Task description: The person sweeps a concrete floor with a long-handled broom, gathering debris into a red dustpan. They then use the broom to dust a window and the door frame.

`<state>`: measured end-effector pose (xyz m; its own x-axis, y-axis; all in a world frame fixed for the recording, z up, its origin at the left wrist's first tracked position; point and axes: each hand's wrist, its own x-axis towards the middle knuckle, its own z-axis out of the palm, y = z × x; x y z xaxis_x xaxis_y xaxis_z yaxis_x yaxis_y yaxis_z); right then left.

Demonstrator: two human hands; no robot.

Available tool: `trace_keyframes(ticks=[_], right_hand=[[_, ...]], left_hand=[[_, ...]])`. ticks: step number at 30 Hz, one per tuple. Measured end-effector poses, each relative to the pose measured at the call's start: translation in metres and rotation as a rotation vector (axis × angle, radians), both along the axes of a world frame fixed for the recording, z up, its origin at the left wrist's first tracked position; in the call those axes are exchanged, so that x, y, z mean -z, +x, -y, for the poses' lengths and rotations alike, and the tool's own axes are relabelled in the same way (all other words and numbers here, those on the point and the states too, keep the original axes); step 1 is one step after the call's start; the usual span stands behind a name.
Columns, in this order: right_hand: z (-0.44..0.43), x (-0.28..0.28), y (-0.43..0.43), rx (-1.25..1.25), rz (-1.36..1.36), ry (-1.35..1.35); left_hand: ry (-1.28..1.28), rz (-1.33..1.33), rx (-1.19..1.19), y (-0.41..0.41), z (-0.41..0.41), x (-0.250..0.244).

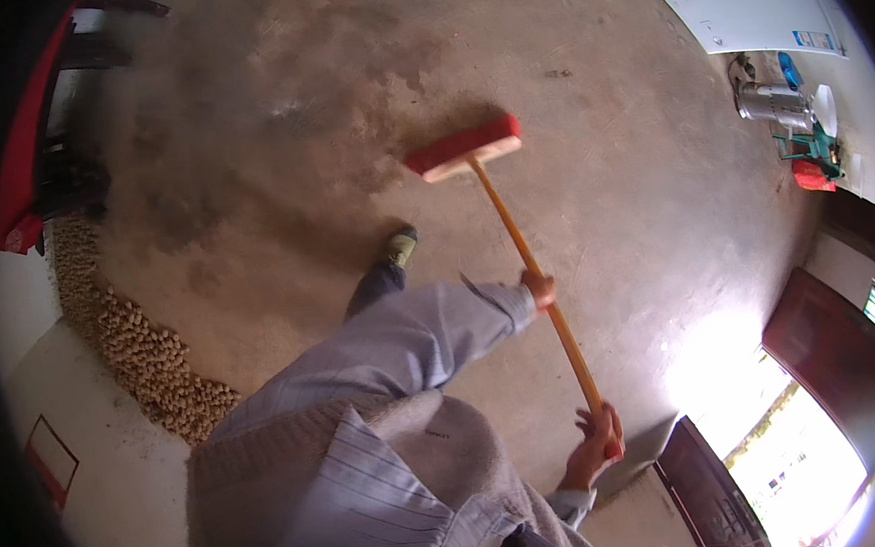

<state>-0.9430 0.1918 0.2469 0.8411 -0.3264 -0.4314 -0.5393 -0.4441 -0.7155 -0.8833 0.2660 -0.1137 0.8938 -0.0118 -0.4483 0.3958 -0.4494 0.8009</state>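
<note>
A push broom with a red brush head (pixel 466 148) stretches out in front of me, the brush resting on the bare concrete floor. Its long wooden handle (pixel 511 227) slants down toward my right side. My left hand (pixel 540 290) is wrapped around the middle of this handle, arm reaching across my body. Near the handle's top end, my right hand (pixel 599 440) grips it, with some fingers partly raised. One of my shoes (pixel 403 247) stands on the floor to the left of the handle; the other is hidden.
Small tan roundish produce (pixel 145 351) lies heaped along the left wall. Dark furniture with a red cover (pixel 22 171) stands beyond it. A white cabinet-like appliance (pixel 751 2), metal cylinder (pixel 776 104) and green stool (pixel 813 147) line the right. Bright light enters through an open doorway (pixel 793 440).
</note>
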Motion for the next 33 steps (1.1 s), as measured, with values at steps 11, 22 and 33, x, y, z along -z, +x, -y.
trace_keyframes(ticks=[11,22,33], right_hand=[[0.083,-0.033,-0.018,-0.097,-0.037,0.144],[-0.048,0.177,-0.022,-0.499,-0.201,0.647],[0.201,-0.012,-0.066,0.085,0.047,0.045]], left_hand=[[-0.768,-0.528,-0.909,-0.031,-0.007,-0.13],[-0.913,-0.439,-1.356,-0.157,-0.228,0.036],[-0.922,-0.616,-0.814,-0.051,0.151,-0.1]])
